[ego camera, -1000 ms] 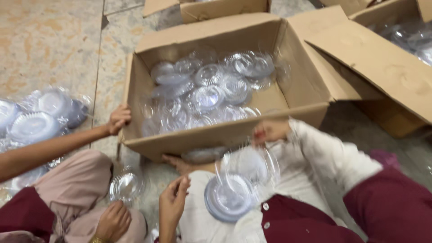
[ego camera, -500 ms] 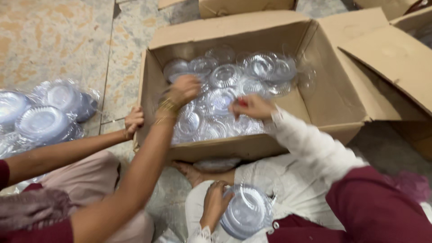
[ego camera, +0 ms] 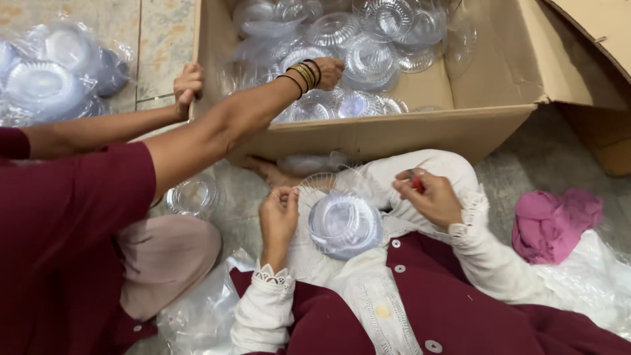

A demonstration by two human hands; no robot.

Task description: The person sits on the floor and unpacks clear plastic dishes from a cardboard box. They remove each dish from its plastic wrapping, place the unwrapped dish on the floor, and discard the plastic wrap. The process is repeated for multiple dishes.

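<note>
A stack of clear plastic plates (ego camera: pixel 345 223) rests on my lap, on white cloth. My left hand (ego camera: pixel 279 213) pinches the ribbed rim of the top clear plate at its left side. On the right side of that rim, my right hand (ego camera: pixel 430 197) is curled shut, with a small red spot at its fingertips. Beyond my knees stands an open cardboard box (ego camera: pixel 394 135) full of clear plates and bowls. A co-worker's arm with bangles (ego camera: pixel 305 72) reaches into it. Their other hand (ego camera: pixel 188 85) grips the box's left wall.
A clear bowl (ego camera: pixel 194 196) lies on the floor by the co-worker's knee. Bagged clear plates (ego camera: pixel 52 75) sit at the far left. A pink cloth (ego camera: pixel 555 220) lies on plastic wrap at the right. A second cardboard box (ego camera: pixel 601 131) is behind it.
My right hand has come back from the box to the plate on my lap. My left hand has shifted to the plate's rim. The co-worker's arm stays in the box.
</note>
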